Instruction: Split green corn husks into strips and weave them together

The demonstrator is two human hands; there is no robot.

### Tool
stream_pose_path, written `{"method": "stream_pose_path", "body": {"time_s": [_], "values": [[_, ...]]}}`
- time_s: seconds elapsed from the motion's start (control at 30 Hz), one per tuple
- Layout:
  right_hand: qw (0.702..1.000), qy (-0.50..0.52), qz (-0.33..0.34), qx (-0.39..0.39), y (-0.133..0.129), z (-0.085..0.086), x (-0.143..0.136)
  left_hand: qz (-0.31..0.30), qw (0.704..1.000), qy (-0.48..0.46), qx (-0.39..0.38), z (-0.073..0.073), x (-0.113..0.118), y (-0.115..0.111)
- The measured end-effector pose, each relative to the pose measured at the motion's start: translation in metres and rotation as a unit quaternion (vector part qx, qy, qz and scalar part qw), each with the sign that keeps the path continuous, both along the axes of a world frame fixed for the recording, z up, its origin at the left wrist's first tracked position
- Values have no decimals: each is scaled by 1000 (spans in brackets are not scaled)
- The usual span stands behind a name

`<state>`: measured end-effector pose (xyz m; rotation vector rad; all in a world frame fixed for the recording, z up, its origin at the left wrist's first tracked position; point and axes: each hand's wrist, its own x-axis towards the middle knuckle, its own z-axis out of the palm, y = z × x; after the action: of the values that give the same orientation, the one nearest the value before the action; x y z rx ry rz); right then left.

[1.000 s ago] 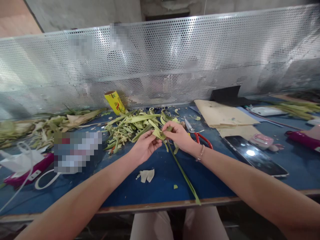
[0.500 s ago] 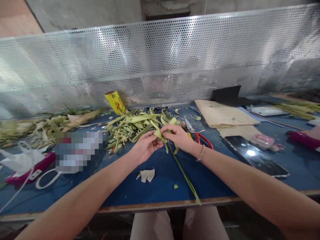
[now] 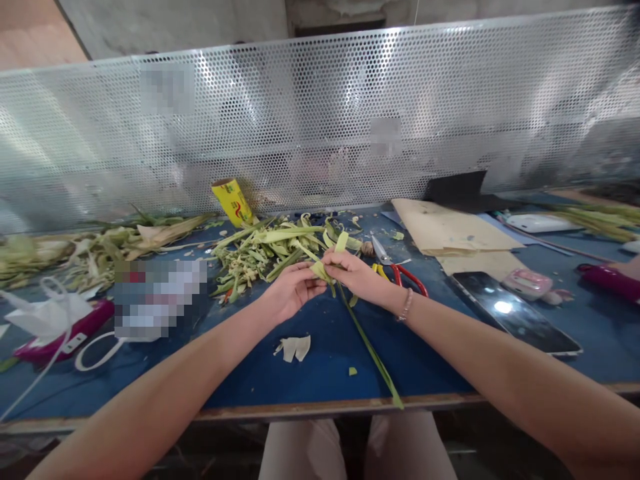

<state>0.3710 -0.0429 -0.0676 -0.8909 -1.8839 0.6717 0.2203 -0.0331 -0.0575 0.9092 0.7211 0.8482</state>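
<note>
Between my two hands is a pale green leaf strip point(image 3: 320, 269), folded or woven at the fingertips; its exact shape is partly hidden. My left hand point(image 3: 295, 292) pinches it from the left with thumb and fingers. My right hand point(image 3: 354, 273) closes on it from the right, a bracelet at the wrist. A long green leaf stem point(image 3: 370, 350) trails from under my right hand down to the table edge. Just behind the hands lies a heap of cut green leaf pieces point(image 3: 265, 250). Red-handled scissors point(image 3: 409, 280) rest beside my right hand.
Two pale scraps point(image 3: 295, 347) lie in front. At right are a phone point(image 3: 515, 313), a pink case point(image 3: 529, 283) and brown paper point(image 3: 450, 227). Left are a magenta power strip point(image 3: 93, 327) and dried leaves point(image 3: 107, 250). A yellow tube point(image 3: 233, 203) leans by the perforated metal screen point(image 3: 310, 113).
My hands keep their grip on the leaf strip, with the right fingers shifted slightly. The whole view has moved a little.
</note>
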Motion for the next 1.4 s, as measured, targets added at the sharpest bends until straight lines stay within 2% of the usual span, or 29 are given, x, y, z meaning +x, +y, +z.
{"method": "stream_pose_path", "body": {"time_s": [0.17,0.37,0.5,0.6,0.67,0.87,1.03,1.13,1.27,1.4], "values": [[997,-18,-65,45,1,-5,-3,25,1000,15,-10,1,-3,4],[992,-38,-100,64,2,-8,-4,67,995,62,35,0,-3,5],[990,-33,-120,69,3,-9,-3,118,982,111,99,-4,-3,5],[988,-28,-132,76,3,-9,-3,103,964,187,157,-6,-3,5],[988,-28,-129,77,2,-8,-3,91,958,212,168,-6,-3,4],[992,-36,-106,62,0,-5,-3,87,974,160,133,0,-2,1],[989,-50,-110,84,3,-7,-3,77,981,141,112,0,-3,3],[986,-61,-118,100,2,-8,-5,65,977,151,134,-1,-4,2],[986,-57,-119,99,-2,-7,-9,54,962,169,206,0,-3,-1],[984,-42,-132,115,-1,-6,-8,32,957,150,246,2,-3,-4]]}}
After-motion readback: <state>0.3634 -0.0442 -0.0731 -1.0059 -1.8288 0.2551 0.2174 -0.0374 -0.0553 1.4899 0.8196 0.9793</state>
